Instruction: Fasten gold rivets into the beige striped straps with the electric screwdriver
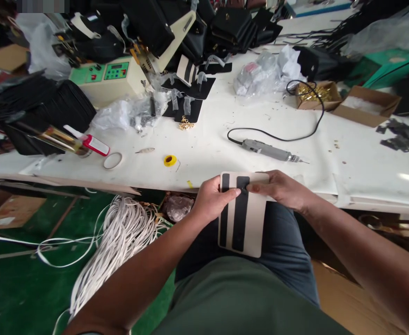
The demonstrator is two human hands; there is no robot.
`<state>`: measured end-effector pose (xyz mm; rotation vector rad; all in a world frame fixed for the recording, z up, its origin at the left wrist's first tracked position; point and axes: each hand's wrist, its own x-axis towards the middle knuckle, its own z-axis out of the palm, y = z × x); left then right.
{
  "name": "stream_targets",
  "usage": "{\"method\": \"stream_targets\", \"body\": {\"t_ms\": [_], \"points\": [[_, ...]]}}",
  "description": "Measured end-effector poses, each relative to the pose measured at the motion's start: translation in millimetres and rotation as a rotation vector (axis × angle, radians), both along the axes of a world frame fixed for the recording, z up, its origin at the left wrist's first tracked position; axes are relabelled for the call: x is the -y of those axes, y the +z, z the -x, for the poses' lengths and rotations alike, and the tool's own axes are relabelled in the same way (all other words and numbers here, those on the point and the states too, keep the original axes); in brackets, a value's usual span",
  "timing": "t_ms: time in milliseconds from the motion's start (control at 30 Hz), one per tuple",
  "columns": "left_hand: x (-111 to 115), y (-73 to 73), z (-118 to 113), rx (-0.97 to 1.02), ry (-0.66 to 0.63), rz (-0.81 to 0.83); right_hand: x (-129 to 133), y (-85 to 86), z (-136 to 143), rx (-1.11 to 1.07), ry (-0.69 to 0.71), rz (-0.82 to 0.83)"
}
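A beige panel (256, 223) with two black stripes and rounded corners lies over my lap, its top end near the table's front edge. My left hand (214, 197) grips the panel's left edge, its thumb lying on the black stripes. At the right edge my right hand (277, 187) holds the same panel, thumb pressed near the top of the wider stripe. A small dark spot shows between the two thumb tips; its detail is too small to tell. Both hands' other fingers are mostly hidden behind the panel.
On the white table (204, 149) lie a grey electric screwdriver (269, 150) with a black cable, a yellow tape roll (170, 160), a red-and-white bottle (96, 144) and gold chain (186, 123). Black bags (230, 28) stand behind. White cords (117, 242) hang at the lower left.
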<state>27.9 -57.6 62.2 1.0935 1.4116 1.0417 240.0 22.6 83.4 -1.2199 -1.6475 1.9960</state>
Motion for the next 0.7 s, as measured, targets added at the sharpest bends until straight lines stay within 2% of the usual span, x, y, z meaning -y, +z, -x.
{"method": "stream_targets", "body": {"t_ms": [133,267,500,600,700], "points": [[-14.4,-5.0,5.5,-0.074,-0.024,0.039,-31.9,1.7,4.6,0.135,0.182,-0.142],[-35.1,-14.9,10.1,-0.129,-0.029,0.065,-56.6,-3.1,15.9,0.243,0.276,-0.23],[-68.3,-19.9,18.7,-0.389,-0.07,-0.001,-80.7,-17.4,32.6,0.372,0.263,-0.243],[-71.3,-22.6,19.9,-0.521,-0.115,-0.062,-83.6,-19.6,37.3,0.42,0.269,-0.249],[-68.5,-29.1,21.0,-0.65,-0.103,-0.203,-82.7,-18.0,42.7,0.457,0.267,-0.284]]}}
